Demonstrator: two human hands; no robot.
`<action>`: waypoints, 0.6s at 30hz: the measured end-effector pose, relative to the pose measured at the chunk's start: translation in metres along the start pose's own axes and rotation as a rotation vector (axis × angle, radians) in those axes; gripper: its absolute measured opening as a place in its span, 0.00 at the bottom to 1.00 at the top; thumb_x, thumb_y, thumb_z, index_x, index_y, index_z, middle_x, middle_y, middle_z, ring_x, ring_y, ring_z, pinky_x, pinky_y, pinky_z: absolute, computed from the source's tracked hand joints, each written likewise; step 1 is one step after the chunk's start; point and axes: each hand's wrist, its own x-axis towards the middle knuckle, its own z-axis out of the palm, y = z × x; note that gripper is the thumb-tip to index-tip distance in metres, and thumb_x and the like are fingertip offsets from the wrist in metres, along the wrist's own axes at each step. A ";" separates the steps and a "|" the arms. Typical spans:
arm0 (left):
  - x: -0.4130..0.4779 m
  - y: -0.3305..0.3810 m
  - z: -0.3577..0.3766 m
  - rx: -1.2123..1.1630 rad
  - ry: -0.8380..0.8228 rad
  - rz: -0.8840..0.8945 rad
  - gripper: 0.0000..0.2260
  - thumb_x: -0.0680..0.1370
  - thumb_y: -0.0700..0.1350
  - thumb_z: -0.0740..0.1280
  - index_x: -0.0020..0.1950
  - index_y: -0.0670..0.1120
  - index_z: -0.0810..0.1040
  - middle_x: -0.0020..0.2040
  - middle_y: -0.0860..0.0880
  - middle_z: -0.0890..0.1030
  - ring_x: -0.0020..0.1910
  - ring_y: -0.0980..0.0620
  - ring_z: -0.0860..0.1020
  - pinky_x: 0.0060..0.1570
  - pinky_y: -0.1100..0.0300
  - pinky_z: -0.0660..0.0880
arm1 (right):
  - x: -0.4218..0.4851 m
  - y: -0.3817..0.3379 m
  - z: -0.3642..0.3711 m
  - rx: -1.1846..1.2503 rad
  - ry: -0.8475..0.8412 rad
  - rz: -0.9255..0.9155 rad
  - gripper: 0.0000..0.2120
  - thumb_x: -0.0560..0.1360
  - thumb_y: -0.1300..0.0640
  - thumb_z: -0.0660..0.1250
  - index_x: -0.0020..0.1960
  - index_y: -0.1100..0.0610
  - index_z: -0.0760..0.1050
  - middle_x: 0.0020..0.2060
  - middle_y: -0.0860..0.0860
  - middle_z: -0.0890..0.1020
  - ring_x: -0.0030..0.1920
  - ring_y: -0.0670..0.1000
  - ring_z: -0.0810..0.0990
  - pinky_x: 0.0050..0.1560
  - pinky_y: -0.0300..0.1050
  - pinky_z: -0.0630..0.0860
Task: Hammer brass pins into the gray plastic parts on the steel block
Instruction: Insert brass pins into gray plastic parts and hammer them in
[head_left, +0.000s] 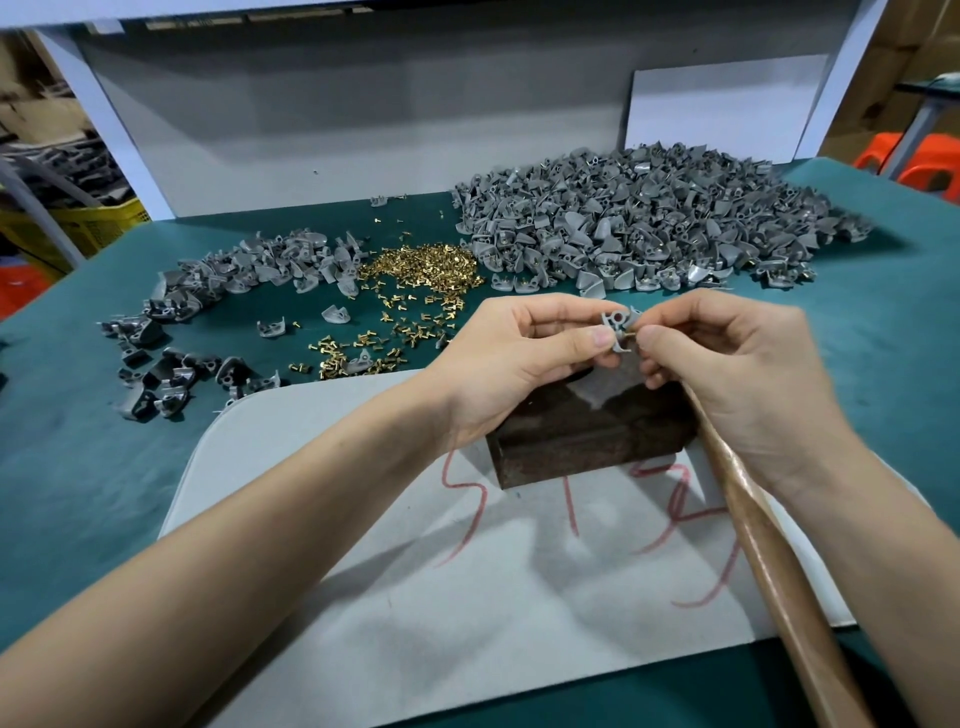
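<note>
From the head view, your left hand (524, 358) pinches a gray plastic part (621, 325) just above the steel block (587, 436). Your right hand (727, 374) pinches a brass pin (629, 338) against that part, its fingers curled. A wooden hammer handle (769, 545) runs out from under your right palm. The block sits on a gray board (467, 597) on the green counter (78, 441). Beyond it lie loose brass pins (421, 267), with a large heap of gray parts (649, 218) to their right.
</note>
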 end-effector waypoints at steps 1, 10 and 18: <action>0.000 0.000 0.000 0.012 0.005 -0.001 0.09 0.74 0.35 0.67 0.50 0.46 0.81 0.41 0.49 0.83 0.41 0.56 0.81 0.64 0.51 0.71 | 0.000 0.000 0.000 -0.008 -0.003 -0.006 0.11 0.71 0.69 0.68 0.36 0.55 0.79 0.26 0.48 0.79 0.28 0.43 0.76 0.33 0.33 0.75; 0.000 -0.001 -0.001 0.028 0.013 0.037 0.09 0.74 0.31 0.67 0.49 0.43 0.80 0.40 0.45 0.83 0.42 0.53 0.82 0.56 0.60 0.77 | 0.008 0.009 -0.017 -0.477 0.196 0.121 0.07 0.68 0.57 0.68 0.32 0.52 0.76 0.26 0.50 0.78 0.33 0.54 0.78 0.39 0.47 0.73; -0.013 -0.007 -0.009 0.326 0.188 0.189 0.07 0.72 0.32 0.71 0.43 0.43 0.78 0.47 0.48 0.85 0.47 0.56 0.82 0.51 0.66 0.77 | 0.008 0.017 -0.026 -0.994 -0.027 0.473 0.12 0.72 0.51 0.69 0.34 0.56 0.74 0.39 0.59 0.80 0.41 0.58 0.73 0.41 0.44 0.69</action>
